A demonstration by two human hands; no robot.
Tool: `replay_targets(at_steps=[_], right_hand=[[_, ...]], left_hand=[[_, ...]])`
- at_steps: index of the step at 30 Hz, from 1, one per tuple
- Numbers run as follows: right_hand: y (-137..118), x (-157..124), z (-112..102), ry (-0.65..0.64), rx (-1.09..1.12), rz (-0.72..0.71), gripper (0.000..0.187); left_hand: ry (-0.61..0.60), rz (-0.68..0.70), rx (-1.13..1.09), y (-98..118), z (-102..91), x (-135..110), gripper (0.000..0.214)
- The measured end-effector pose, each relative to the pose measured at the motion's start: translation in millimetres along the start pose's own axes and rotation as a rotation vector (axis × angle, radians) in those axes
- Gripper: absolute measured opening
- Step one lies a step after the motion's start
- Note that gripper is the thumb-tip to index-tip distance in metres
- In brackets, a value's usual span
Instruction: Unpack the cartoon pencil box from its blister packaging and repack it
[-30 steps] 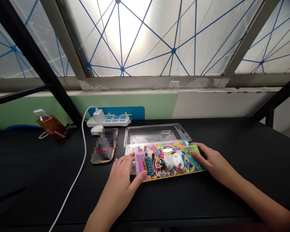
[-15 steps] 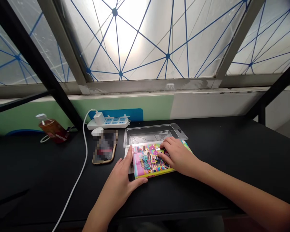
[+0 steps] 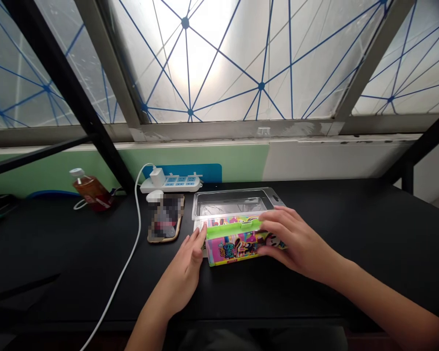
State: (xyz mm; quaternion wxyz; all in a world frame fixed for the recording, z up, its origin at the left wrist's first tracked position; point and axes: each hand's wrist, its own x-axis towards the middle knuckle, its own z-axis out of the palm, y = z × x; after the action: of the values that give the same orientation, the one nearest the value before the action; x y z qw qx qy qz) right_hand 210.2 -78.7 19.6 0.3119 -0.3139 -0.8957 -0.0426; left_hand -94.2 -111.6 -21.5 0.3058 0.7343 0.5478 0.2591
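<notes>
A pencil case (image 3: pixel 237 247) with bright cartoon print and a lime-green edge stands tilted up on the black desk, a small latch showing on its green side. My right hand (image 3: pixel 289 236) grips its right part, thumb on the printed front and fingers over the green edge. Against the left end rest the stretched fingers of my left hand (image 3: pixel 185 273), which is open and not wrapped round the case. Behind it lies a clear plastic blister tray (image 3: pixel 234 202). A printed card (image 3: pixel 201 224) shows partly beneath and behind the case.
A phone (image 3: pixel 170 219) and a white earbud-case-like object (image 3: pixel 154 196) lie to the left. Farther back are a power strip (image 3: pixel 183 183) with a plug, its white cable (image 3: pixel 126 263) crossing the desk, and a tilted drink bottle (image 3: pixel 93 191). A window is behind.
The pencil case has been tipped up from lying flat, so its green latch side now shows. My right hand has closed round its right part; my left thumb has left the front edge.
</notes>
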Motion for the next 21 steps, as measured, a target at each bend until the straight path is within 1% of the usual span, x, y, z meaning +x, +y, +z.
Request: replay_targets(at_steps=[2, 4, 6, 7, 8, 11, 12, 13, 14, 16, 18, 21], right_hand=[[0.0, -10.0, -19.6, -0.106, 0.065, 0.036, 0.038], [3.8, -22.6, -34.9, -0.183, 0.128, 0.129, 0.04], [13.0, -37.6, -41.9, -0.235, 0.181, 0.226, 0.04], [19.4, -45.9, -41.8, -0.25, 0.206, 0.28, 0.044], [26.7, -54.4, -39.5, -0.256, 0.23, 0.336, 0.052], [48.2, -78.9, -25.3, -0.264, 0.265, 0.507, 0.099], [53.5, -85.2, -19.8, -0.281, 0.259, 0.55, 0.11], [57.1, -90.1, -14.9, -0.303, 0.247, 0.579, 0.116], [59.2, -93.3, -10.7, -0.323, 0.235, 0.598, 0.115], [59.4, -94.6, -5.5, -0.328, 0.222, 0.625, 0.1], [56.9, -90.8, -4.2, -0.281, 0.23, 0.647, 0.084], [53.4, -82.2, -6.5, -0.195, 0.257, 0.696, 0.063]], left_hand=[[-0.011, -0.047, -0.018, 0.7, -1.7, -0.9, 0.071], [-0.024, -0.064, 0.001, 2.5, -2.5, -0.2, 0.071], [-0.032, -0.077, 0.031, 3.3, -2.5, 1.0, 0.07], [-0.031, -0.082, 0.043, 3.1, -2.3, 1.5, 0.069], [-0.026, -0.081, 0.055, 2.6, -2.1, 1.8, 0.069], [-0.006, -0.057, 0.093, 0.7, -1.5, 2.3, 0.071], [-0.005, -0.055, 0.108, 0.5, -1.4, 2.5, 0.074], [-0.01, -0.058, 0.121, 0.7, -1.3, 2.9, 0.077], [-0.018, -0.063, 0.132, 1.2, -1.2, 3.3, 0.08], [-0.033, -0.064, 0.139, 2.4, -0.9, 4.1, 0.081], [-0.042, -0.059, 0.111, 3.1, -0.7, 4.1, 0.078], [-0.012, -0.073, -0.022, 2.5, -1.0, 1.7, 0.072]])
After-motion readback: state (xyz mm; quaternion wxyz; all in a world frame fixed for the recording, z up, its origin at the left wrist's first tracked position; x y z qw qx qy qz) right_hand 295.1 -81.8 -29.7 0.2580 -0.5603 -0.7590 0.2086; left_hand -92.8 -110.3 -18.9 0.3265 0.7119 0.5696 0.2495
